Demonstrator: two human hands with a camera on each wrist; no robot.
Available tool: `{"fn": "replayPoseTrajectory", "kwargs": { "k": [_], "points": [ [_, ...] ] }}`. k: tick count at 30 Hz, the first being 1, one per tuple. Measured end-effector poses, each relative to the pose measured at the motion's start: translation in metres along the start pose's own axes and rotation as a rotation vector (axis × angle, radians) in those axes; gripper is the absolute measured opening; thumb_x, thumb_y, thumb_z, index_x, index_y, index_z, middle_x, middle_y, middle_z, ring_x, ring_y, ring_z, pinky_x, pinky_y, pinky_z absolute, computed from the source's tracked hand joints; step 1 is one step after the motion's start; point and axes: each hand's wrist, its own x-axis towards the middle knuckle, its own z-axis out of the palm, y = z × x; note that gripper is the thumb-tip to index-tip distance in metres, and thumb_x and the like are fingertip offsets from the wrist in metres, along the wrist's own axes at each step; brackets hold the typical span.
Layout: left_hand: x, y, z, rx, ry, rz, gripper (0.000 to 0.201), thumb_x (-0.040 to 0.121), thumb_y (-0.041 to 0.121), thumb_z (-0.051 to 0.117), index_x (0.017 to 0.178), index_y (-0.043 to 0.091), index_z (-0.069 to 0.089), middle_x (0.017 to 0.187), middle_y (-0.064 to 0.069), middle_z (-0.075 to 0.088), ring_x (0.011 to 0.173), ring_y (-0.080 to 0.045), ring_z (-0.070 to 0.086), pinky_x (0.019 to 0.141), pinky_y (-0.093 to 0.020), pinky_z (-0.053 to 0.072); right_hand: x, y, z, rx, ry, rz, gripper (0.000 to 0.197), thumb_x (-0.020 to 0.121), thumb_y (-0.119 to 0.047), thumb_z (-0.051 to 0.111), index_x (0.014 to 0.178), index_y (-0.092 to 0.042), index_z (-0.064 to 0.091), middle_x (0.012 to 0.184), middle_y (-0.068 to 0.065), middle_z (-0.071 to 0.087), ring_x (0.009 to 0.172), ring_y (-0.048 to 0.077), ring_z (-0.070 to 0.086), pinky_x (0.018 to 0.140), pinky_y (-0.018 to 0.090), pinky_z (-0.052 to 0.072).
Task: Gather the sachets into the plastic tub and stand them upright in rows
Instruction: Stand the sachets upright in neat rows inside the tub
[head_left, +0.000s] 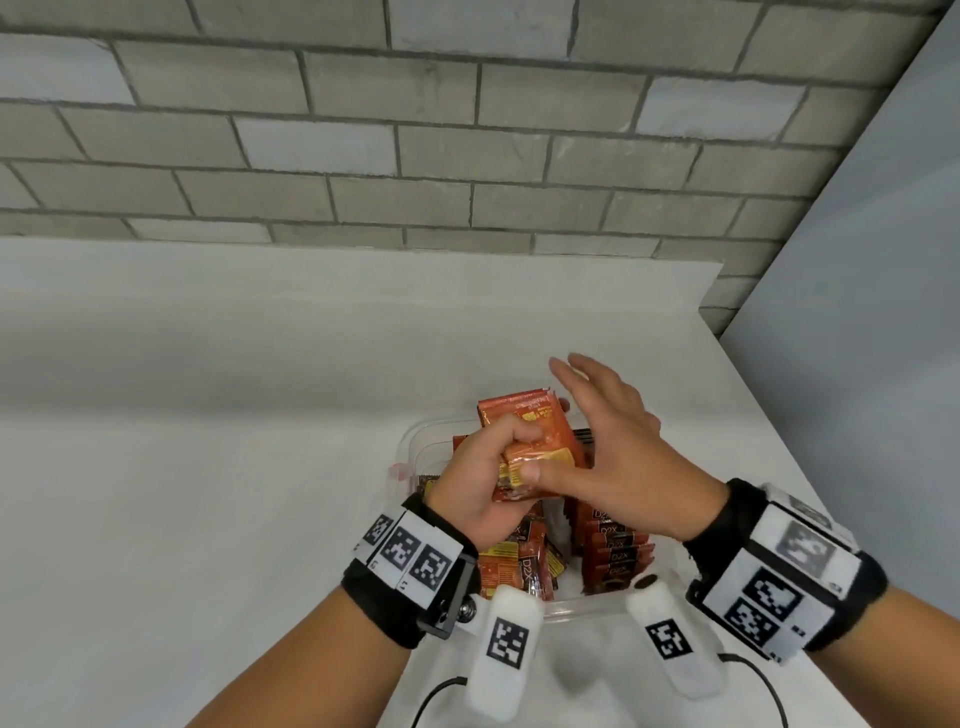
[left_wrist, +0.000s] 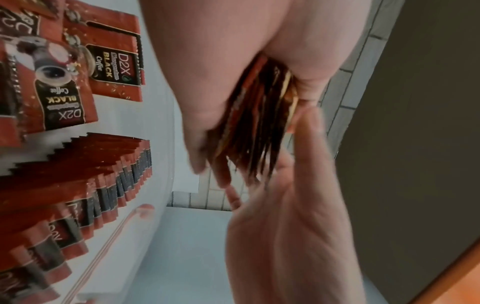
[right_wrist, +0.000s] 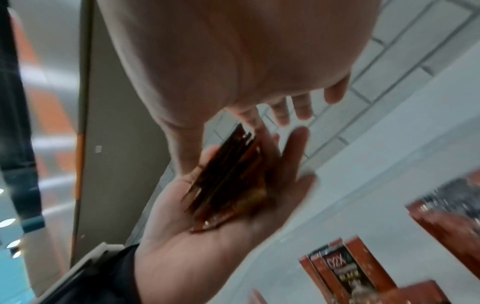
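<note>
In the head view, just below the middle of the frame, the left hand (head_left: 480, 480) is curled round a bundle of sachets (head_left: 524, 441), thumb across their front, holding them over the tub (head_left: 410, 447); the bundle stands above the tub's far half, its top edges reaching toward the upper part of the frame. The right hand (head_left: 618, 447) lies just to the right of the bundle, fingers straight and loosely spread, its thumb touching the lower front of the packets; whether the fingers behind touch them cannot be told from this view.

From the left wrist the bundle (left_wrist: 249, 127) shows edge-on at frame centre, blurred, squeezed between the left thumb and fingers, with the right hand (left_wrist: 293, 236) rising from the lower right and its fingertips at the packets' ends. From the right wrist the same bundle (right_wrist: 228, 176) sits in the left palm (right_wrist: 207, 232) at centre, under the spread right fingers (right_wrist: 301, 107).

Inside the tub, a row of sachets (head_left: 613, 551) stands upright along the right side, lower centre of the head view; the left wrist view shows that row (left_wrist: 85, 174) at left, packed face to face. Loose sachets (head_left: 514, 561) lie jumbled on the tub's left side; two (left_wrist: 78, 67) show flat in the upper left of the left wrist frame.

The tub sits on a white table (head_left: 208, 415); a brick wall (head_left: 415, 130) fills the top of the head view.
</note>
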Motion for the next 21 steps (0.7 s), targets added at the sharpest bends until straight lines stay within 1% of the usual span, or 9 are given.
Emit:
{"fn": "replayPoseTrajectory", "kwargs": {
  "k": [1,3,6,8,10,13,15,18,21],
  "points": [
    [0.000,0.000,-0.001,0.007,0.010,-0.030,0.028,0.064,0.010,0.065,0.092,0.004,0.065,0.084,-0.013,0.061,0.077,-0.022,0.060,0.073,-0.031,0.049,-0.003,-0.003,-0.003,-0.003,-0.008,-0.065,0.108,0.066,-0.070,0.066,0.146,-0.044,0.000,0.154,-0.020,-0.007,0.141,0.001,-0.006,0.113,0.035,0.005],
    [-0.001,0.001,0.000,0.022,-0.006,-0.062,0.017,0.066,0.008,0.058,0.081,0.006,0.066,0.075,-0.011,0.062,0.068,-0.021,0.062,0.064,-0.030,0.051,-0.007,-0.009,-0.006,-0.119,-0.072,-0.189,0.120,0.062,-0.060,0.077,0.141,-0.049,-0.012,0.152,-0.024,-0.012,0.140,-0.001,-0.013,0.113,0.031,0.001],
    [-0.001,0.001,0.005,0.062,-0.040,-0.086,0.015,0.068,0.008,0.055,0.066,0.011,0.069,0.063,-0.007,0.060,0.060,-0.017,0.061,0.059,-0.028,0.049,-0.004,-0.009,0.001,-0.307,-0.134,-0.281,0.120,0.069,-0.047,0.078,0.136,-0.047,-0.022,0.154,-0.015,0.002,0.141,0.005,0.000,0.114,0.028,0.005],
    [-0.001,-0.001,0.006,0.088,-0.033,-0.078,0.016,0.069,0.008,0.055,0.064,0.012,0.069,0.064,-0.006,0.061,0.062,-0.016,0.062,0.060,-0.026,0.048,0.000,-0.006,0.005,-0.308,-0.089,-0.280,0.116,0.073,-0.041,0.077,0.141,-0.042,-0.016,0.148,-0.010,0.023,0.134,0.009,0.020,0.110,0.026,0.015],
    [-0.001,-0.001,0.008,0.064,-0.061,-0.071,0.017,0.072,0.006,0.055,0.067,0.012,0.071,0.066,-0.006,0.063,0.066,-0.015,0.064,0.062,-0.025,0.050,0.002,-0.002,0.006,-0.274,-0.078,-0.258,0.113,0.074,-0.040,0.077,0.144,-0.040,-0.011,0.141,-0.009,0.032,0.126,0.009,0.030,0.106,0.024,0.021],
    [-0.001,-0.001,0.007,0.032,-0.106,-0.035,0.014,0.070,0.004,0.059,0.069,0.011,0.071,0.069,-0.007,0.064,0.068,-0.016,0.065,0.064,-0.026,0.052,0.003,0.000,0.006,-0.234,-0.087,-0.260,0.113,0.072,-0.041,0.078,0.142,-0.043,-0.011,0.136,-0.008,0.037,0.121,0.010,0.034,0.107,0.029,0.028],
    [0.000,-0.003,0.004,0.008,-0.104,-0.030,0.010,0.066,0.008,0.063,0.072,0.011,0.071,0.071,-0.008,0.064,0.070,-0.017,0.064,0.067,-0.028,0.051,0.004,0.001,0.006,-0.197,-0.069,-0.265,0.112,0.071,-0.040,0.079,0.147,-0.040,-0.003,0.131,-0.008,0.041,0.118,0.010,0.039,0.105,0.030,0.032],
    [0.002,-0.005,-0.001,-0.057,-0.071,-0.037,0.015,0.067,0.014,0.066,0.081,0.010,0.072,0.080,-0.009,0.066,0.078,-0.021,0.064,0.074,-0.033,0.049,0.005,0.004,0.006,-0.153,-0.059,-0.247,0.108,0.070,-0.041,0.080,0.149,-0.037,0.006,0.133,-0.010,0.043,0.119,0.006,0.039,0.104,0.026,0.032],
    [0.005,-0.006,-0.003,-0.012,-0.051,-0.053,0.014,0.071,0.010,0.061,0.080,0.010,0.073,0.080,-0.011,0.066,0.076,-0.021,0.065,0.071,-0.031,0.052,0.005,0.008,0.008,-0.099,-0.072,-0.224,0.107,0.070,-0.045,0.078,0.149,-0.038,0.006,0.138,-0.010,0.039,0.124,0.007,0.034,0.109,0.031,0.028]
  ]
}}
